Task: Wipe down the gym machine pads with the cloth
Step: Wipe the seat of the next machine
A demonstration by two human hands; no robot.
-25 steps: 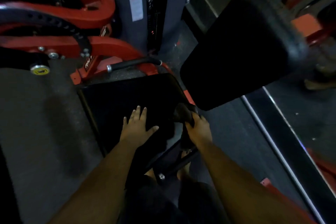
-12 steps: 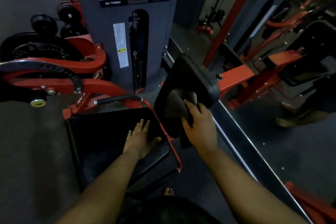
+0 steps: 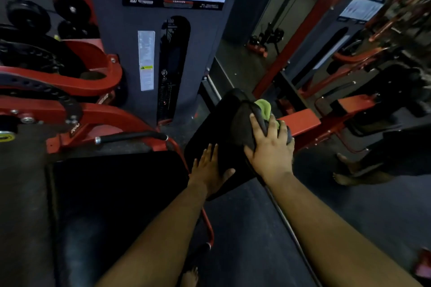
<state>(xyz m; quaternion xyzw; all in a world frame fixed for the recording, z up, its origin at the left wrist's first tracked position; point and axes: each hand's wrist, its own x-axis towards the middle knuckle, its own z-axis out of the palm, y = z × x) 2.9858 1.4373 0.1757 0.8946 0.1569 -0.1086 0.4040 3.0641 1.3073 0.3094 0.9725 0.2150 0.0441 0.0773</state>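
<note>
A black back pad (image 3: 214, 128) stands tilted at the centre, fixed to a red arm (image 3: 300, 121). My right hand (image 3: 270, 151) presses a dark cloth with a green side (image 3: 263, 107) against the pad's upper right part, fingers spread over the cloth. My left hand (image 3: 210, 168) lies flat on the pad's lower left edge, fingers apart, holding nothing. The black seat pad (image 3: 112, 193) lies lower left, under my left forearm.
The grey weight-stack tower (image 3: 163, 53) with an instruction sheet stands behind the pads. Red machine arms and a black handle (image 3: 130, 137) are at left. A wall mirror (image 3: 349, 53) at right reflects the machine and bare feet. A red frame tube (image 3: 207, 223) runs beside the seat.
My right hand has carried the cloth from the seat up onto the back pad and higher along it. My left hand has shifted from the seat pad to the back pad's lower edge.
</note>
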